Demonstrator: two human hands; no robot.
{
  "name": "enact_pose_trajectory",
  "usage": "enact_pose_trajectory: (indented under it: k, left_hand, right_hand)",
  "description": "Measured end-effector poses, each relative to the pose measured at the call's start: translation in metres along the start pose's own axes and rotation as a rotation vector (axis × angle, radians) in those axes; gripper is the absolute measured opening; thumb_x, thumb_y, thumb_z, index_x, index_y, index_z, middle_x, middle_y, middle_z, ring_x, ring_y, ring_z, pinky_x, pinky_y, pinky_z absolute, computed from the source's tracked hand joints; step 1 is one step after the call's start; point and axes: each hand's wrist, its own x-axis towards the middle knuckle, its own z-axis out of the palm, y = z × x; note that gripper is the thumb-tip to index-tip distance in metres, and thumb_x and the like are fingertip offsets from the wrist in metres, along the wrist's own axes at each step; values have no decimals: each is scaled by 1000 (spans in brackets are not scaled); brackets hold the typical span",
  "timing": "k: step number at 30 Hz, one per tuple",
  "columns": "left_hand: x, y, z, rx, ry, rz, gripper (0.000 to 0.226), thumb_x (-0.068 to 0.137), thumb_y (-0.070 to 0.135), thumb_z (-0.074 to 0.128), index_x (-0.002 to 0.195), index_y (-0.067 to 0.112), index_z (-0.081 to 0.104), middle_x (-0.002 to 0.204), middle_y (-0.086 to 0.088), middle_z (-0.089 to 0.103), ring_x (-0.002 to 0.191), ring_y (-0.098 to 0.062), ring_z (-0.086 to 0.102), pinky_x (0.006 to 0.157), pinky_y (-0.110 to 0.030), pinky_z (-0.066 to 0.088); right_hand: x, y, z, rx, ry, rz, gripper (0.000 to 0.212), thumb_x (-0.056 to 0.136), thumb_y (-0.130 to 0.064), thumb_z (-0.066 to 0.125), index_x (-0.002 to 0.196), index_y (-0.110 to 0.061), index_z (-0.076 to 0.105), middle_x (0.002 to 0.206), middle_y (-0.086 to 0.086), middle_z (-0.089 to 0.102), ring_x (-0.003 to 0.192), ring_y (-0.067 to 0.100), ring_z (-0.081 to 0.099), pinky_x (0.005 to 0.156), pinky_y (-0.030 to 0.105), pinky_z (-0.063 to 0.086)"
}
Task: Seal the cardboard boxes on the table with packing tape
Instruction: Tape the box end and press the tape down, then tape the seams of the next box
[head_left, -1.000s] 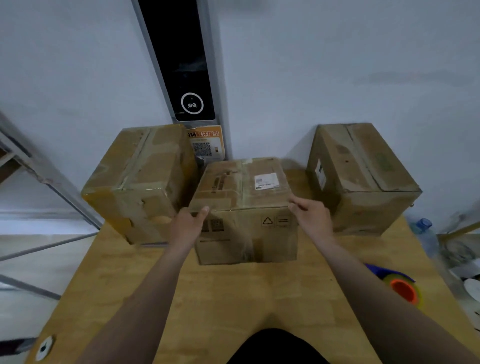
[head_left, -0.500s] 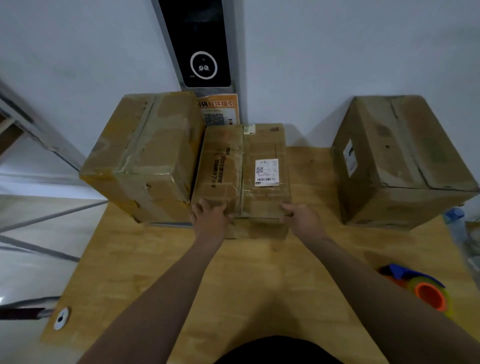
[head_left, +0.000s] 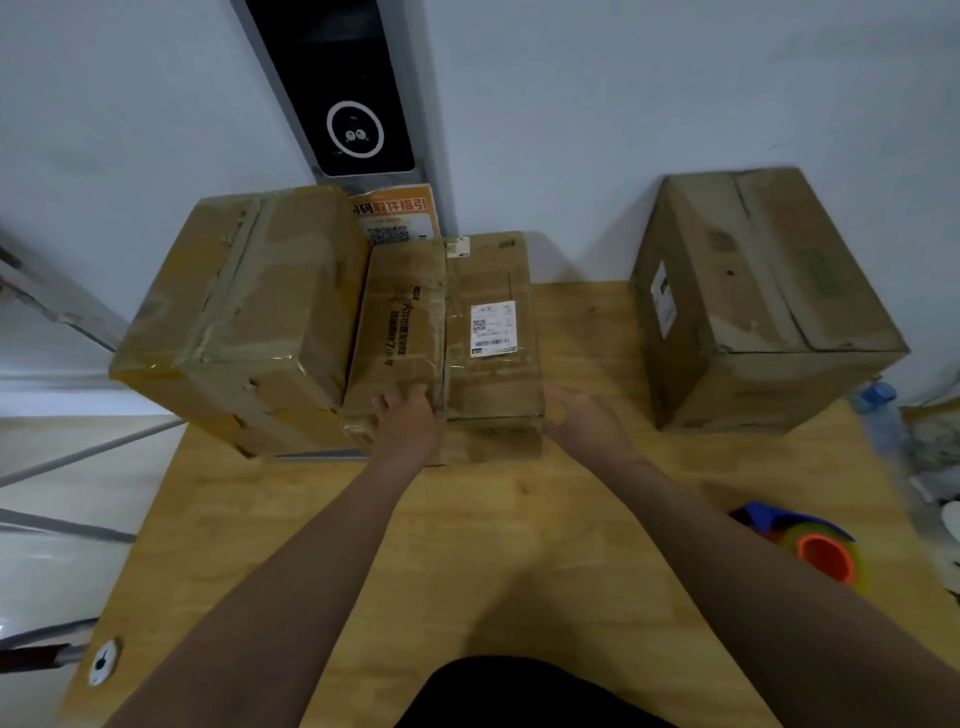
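Three boxes (head_left: 441, 332) crowd wooden table (head_left: 519, 545) against wall (head_left: 623, 104).

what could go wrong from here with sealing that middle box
The tape roll sits beside the right forearm near the table's right edge; an elbow sweep might knock it off. The middle box is pressed against the left box, so wrapping tape down that side looks blocked.
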Motion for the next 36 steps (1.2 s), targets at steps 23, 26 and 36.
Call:
enact_pose_trajectory:
  k: [23,26,36]
  left_hand:
    - [-63,359,92,-669,-251,181,58,103,26,60,156,22,36,153,3,47,138,-20,47,101,-32,43]
    - [-60,372,97,-734,-233,124,53,103,19,60,152,21,41,145,3,53,132,-19,51,102,-30,45]
    - [-80,294,68,-618,-152,13,50,98,38,63,146,34,50,133,10,61,118,-19,58,100,-41,51]
  right_hand:
    - [4,296,-225,231,350,360,69,95,-48,54,156,-26,30,157,17,32,139,42,36,111,53,37]
    - [9,300,-225,315,287,294,63,96,-42,60,153,-29,37,145,8,52,122,29,56,97,39,49]
    - [-17,252,-191,342,109,195,62,86,-47,70,142,-41,43,136,-3,55,117,24,57,91,47,57]
